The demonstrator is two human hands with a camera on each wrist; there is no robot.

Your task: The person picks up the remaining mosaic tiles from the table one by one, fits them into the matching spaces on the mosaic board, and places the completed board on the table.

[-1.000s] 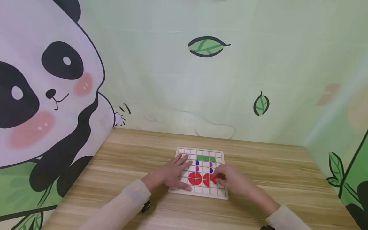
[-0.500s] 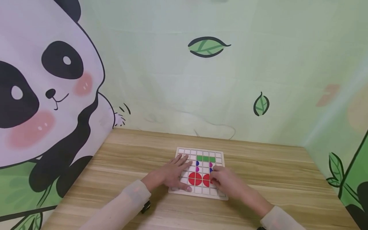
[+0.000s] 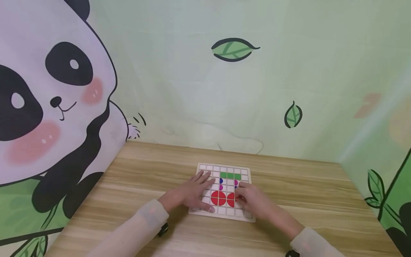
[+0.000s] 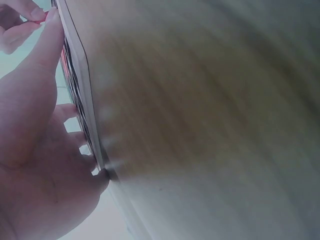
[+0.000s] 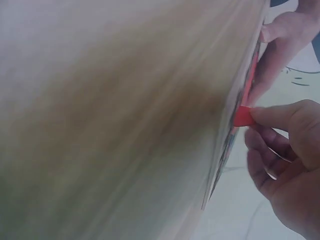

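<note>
A white gridded board (image 3: 221, 213) lies flat on the wooden table. On its squares sit a green bar (image 3: 230, 175), small blue and magenta half-circles, a full red circle (image 3: 218, 198) and part of a second red circle (image 3: 230, 200). My left hand (image 3: 196, 192) rests spread over the board's left side, its thumb near the front edge. With thumb and finger my right hand (image 3: 255, 201) pinches a red piece (image 5: 243, 116) at the right part of the second circle. In the right wrist view that piece stands up from the board; the right hand hides nearby squares.
The wooden table (image 3: 154, 160) extends round the board on all sides. Behind it hangs a pale green backdrop (image 3: 179, 89) with printed leaves and a large panda (image 3: 70, 107) at the left.
My right hand has moved slightly left with the red piece, onto the second red circle, and now covers its right part. The left hand stays in place. The head view has shifted a little.
</note>
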